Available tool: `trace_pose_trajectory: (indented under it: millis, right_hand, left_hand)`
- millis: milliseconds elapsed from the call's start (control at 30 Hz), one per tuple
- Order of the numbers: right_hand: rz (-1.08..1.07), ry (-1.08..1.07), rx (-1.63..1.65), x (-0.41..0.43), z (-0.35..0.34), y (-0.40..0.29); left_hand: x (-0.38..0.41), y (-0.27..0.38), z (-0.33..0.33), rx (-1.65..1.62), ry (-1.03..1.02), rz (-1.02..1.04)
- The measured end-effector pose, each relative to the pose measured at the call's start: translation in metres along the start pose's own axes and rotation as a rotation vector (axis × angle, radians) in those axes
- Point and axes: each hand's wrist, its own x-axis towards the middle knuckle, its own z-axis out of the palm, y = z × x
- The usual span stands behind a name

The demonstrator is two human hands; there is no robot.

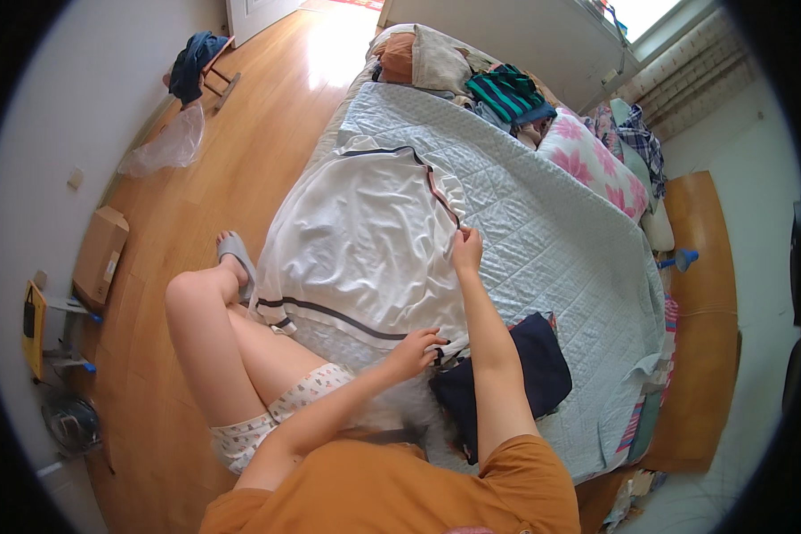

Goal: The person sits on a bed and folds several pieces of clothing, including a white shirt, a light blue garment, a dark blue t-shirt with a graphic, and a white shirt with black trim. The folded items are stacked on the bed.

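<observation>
A white garment [347, 227] with dark bands lies spread over the near part of a pale quilted bedspread [547, 247]. My right hand [468, 248] pinches its dark-trimmed edge on the right side. Close to the lower right corner of the cloth is my left hand [415, 352], its fingers apart above the banded hem; whether the fingertips touch the fabric is hard to see. Folded navy cloth [541, 364] rests on the bed beneath and beside my right forearm. Beside my lap, a grey patch is blurred.
Piled clothes [507, 93] line the bed's far edge beside a floral pillow [594, 160]. A wooden headboard [697, 320] stands at right. Along the left wall are a cardboard box [100, 257], a plastic bag [170, 143] and a stool [223, 87] with clothing on it.
</observation>
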Motion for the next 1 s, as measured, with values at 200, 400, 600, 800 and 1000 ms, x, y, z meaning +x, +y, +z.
trace_pose_trajectory:
  millis: [200,400,600,800,1000]
  right_hand:
    - [0.123,-0.307,-0.244,0.035,0.019,0.013]
    - [0.481,-0.482,0.326,0.056,-0.004,0.024]
    - [0.413,-0.256,0.278,0.096,-0.056,0.049]
    - [0.153,-0.043,0.039,0.112,-0.088,0.047]
    - [0.073,-0.020,0.000,0.120,-0.107,0.018]
  left_hand:
    - [0.020,-0.003,0.044,0.268,0.046,-0.221]
    - [0.026,0.004,0.049,0.721,0.044,-0.042]
    - [0.036,0.003,0.047,0.804,0.004,-0.108]
    - [0.032,0.020,0.040,0.571,0.211,0.004]
    - [0.025,0.042,0.031,0.042,0.325,0.043]
